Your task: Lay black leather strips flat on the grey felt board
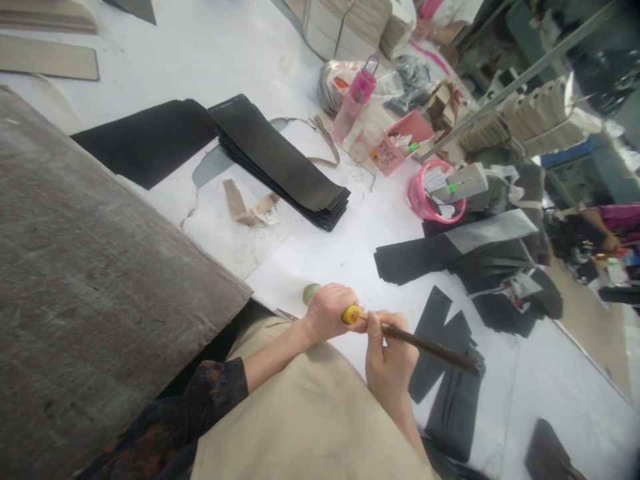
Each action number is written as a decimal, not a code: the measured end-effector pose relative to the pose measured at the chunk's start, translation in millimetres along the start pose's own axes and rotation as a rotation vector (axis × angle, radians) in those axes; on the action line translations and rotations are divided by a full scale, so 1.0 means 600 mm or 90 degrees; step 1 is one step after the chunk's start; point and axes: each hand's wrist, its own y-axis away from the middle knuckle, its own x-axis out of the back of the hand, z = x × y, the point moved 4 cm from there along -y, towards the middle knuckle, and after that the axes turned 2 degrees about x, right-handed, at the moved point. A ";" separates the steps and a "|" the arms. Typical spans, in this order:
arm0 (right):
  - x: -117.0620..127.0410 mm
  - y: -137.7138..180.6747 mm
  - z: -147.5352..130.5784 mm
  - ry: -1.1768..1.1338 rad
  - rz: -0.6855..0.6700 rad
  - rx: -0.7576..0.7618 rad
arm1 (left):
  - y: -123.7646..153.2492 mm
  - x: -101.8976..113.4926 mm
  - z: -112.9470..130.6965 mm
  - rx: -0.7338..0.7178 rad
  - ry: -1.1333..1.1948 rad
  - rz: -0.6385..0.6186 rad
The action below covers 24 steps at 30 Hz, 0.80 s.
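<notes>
Both hands work at the counter's (320,257) near edge: my left hand (327,312) is closed round a green-capped yellow piece (353,314), and my right hand (387,360) pinches the dark stick (425,345) over loose black strips (453,400). The neat stack (280,160) farther back looks untouched, I judge.

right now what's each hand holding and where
Left hand wraps the middle of a small yellow-ended container; right hand pinches a thin dark stick at its near end.
</notes>
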 end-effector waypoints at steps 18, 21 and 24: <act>-0.004 -0.003 0.006 -0.032 -0.011 0.003 | -0.001 -0.003 -0.003 0.013 0.003 -0.016; -0.004 0.001 0.010 -0.039 -0.037 0.008 | 0.000 -0.005 -0.003 0.014 0.008 -0.015; -0.003 0.003 0.008 -0.009 -0.066 0.018 | 0.000 -0.006 -0.002 0.014 0.011 -0.018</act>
